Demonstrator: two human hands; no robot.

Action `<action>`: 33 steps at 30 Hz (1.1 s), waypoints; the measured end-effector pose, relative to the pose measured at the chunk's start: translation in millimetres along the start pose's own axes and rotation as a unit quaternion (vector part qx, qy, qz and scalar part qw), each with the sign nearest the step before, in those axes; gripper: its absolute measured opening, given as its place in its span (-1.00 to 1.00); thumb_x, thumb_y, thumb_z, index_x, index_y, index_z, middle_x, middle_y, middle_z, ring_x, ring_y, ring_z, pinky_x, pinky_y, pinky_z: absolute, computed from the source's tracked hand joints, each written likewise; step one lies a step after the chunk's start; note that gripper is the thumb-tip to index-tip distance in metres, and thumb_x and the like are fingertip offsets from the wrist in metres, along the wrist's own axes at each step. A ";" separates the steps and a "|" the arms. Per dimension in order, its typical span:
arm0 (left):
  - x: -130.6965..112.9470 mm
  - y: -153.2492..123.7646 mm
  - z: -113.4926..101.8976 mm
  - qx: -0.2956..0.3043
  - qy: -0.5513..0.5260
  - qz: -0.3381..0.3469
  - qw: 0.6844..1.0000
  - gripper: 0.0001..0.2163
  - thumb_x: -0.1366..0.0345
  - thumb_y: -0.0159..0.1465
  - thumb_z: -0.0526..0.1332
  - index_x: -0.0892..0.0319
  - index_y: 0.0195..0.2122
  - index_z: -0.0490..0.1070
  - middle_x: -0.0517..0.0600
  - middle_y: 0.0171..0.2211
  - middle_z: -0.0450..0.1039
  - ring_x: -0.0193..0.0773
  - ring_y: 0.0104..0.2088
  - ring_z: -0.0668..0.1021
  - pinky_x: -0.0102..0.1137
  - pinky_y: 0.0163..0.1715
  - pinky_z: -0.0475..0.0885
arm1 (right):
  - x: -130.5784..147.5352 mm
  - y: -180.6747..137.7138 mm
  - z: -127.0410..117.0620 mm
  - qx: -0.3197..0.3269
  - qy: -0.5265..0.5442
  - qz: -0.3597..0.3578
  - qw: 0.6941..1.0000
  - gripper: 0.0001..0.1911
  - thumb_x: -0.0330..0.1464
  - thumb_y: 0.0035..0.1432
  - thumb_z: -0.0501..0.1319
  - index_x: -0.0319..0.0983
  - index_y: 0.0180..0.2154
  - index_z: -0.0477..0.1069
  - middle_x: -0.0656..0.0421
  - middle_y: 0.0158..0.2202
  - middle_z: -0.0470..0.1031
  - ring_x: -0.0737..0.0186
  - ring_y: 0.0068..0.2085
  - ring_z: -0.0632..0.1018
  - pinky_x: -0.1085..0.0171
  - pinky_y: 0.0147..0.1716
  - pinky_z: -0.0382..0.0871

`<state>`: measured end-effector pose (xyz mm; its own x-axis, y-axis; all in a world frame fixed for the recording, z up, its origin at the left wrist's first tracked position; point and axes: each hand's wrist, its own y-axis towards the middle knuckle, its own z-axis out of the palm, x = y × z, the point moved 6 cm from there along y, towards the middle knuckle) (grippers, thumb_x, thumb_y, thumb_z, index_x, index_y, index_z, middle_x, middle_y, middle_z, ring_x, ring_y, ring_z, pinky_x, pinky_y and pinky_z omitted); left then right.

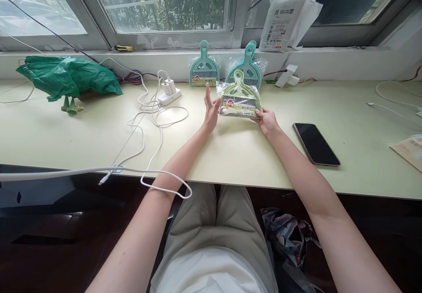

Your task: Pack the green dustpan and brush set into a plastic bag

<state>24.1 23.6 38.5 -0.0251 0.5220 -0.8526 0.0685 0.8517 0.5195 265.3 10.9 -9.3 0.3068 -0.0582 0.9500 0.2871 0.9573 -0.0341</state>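
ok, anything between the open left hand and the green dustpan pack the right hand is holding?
Nothing visible. The left hand is open, palm toward the light green dustpan pack, with only a bare gap of desk between them. The right hand grips the pack's lower right corner. The two teal packs lean behind.

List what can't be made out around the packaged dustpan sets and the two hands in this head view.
- Light green dustpan set: label print too small to read.
- Right hand: its fingertips are hidden behind the pack's lower right corner.
- Rear teal dustpan set: lower part hidden by the light green pack.
- Left teal dustpan set: label too small to read.
- Left hand: open beside the pack; contact with it unclear.
- White parcel: printing too small to read.
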 end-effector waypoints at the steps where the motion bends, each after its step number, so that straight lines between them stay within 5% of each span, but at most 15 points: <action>1: -2.9 -0.6 1.4 0.011 0.021 0.029 0.999 -0.39 -0.19 0.34 0.07 -0.26 0.36 -0.05 -0.02 0.46 -0.23 0.09 0.43 0.06 -0.03 0.23 0.31 | 0.9 -0.2 -0.5 -0.009 0.015 -0.002 1.000 -0.81 -0.60 0.10 0.18 -0.25 -0.36 0.52 0.19 -0.37 0.63 0.28 -0.29 0.65 0.19 -0.15 0.65; 6: -5.5 -5.1 13.2 0.073 0.161 0.143 0.974 -0.41 -0.22 0.19 0.26 -0.05 0.15 0.31 0.11 0.36 -0.05 0.12 0.34 0.21 -0.03 0.22 0.32 | 5.9 1.8 -7.6 -0.038 0.053 -0.008 0.998 -0.76 -0.62 0.15 0.12 -0.26 -0.37 0.51 0.19 -0.33 0.62 0.36 -0.30 0.63 0.27 -0.11 0.62; 12: -5.0 -3.2 14.6 0.054 0.225 0.188 0.955 -0.67 -0.05 0.38 0.11 0.08 -0.16 0.51 0.10 0.25 0.14 0.00 0.27 0.31 -0.04 0.27 0.28 | 3.5 3.6 -9.5 -0.035 0.032 -0.012 0.999 -0.80 -0.60 0.12 0.17 -0.24 -0.34 0.50 0.19 -0.33 0.62 0.33 -0.29 0.63 0.19 -0.12 0.64; 24: -7.5 -6.0 6.1 -0.074 0.144 0.085 0.983 -0.62 0.00 0.42 0.07 0.14 -0.23 0.58 0.16 0.15 0.29 -0.05 0.13 0.48 -0.20 0.03 0.53 | 2.6 -1.3 5.4 0.020 0.014 -0.020 0.999 -0.83 -0.52 0.08 0.26 -0.19 -0.27 0.49 0.20 -0.23 0.64 0.24 -0.15 0.65 0.10 -0.03 0.61; 29: -3.4 -7.9 8.7 -0.063 0.080 0.012 0.995 -0.62 -0.04 0.40 0.10 0.13 -0.18 0.58 0.14 0.04 0.41 -0.05 0.12 0.47 -0.36 -0.22 0.62 | 4.1 -3.2 7.5 0.021 0.009 -0.024 0.999 -0.85 -0.48 0.09 0.28 -0.18 -0.26 0.48 0.21 -0.23 0.64 0.25 -0.16 0.65 0.13 -0.04 0.61; 33: -7.9 -12.2 8.6 -0.056 0.036 -0.022 0.998 -0.67 0.01 0.40 0.12 0.09 -0.09 0.58 0.08 0.07 0.42 -0.14 -0.01 0.55 -0.39 -0.24 0.63 | 7.1 -6.3 10.5 0.030 -0.009 -0.040 0.999 -0.85 -0.42 0.10 0.32 -0.17 -0.24 0.47 0.19 -0.20 0.63 0.22 -0.14 0.65 0.12 -0.07 0.61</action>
<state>32.0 8.6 38.4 -0.0979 0.4829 -0.8702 -0.0470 0.8712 0.4887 256.1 7.4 0.9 0.2688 -0.1315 0.9542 0.2557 0.9648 0.0609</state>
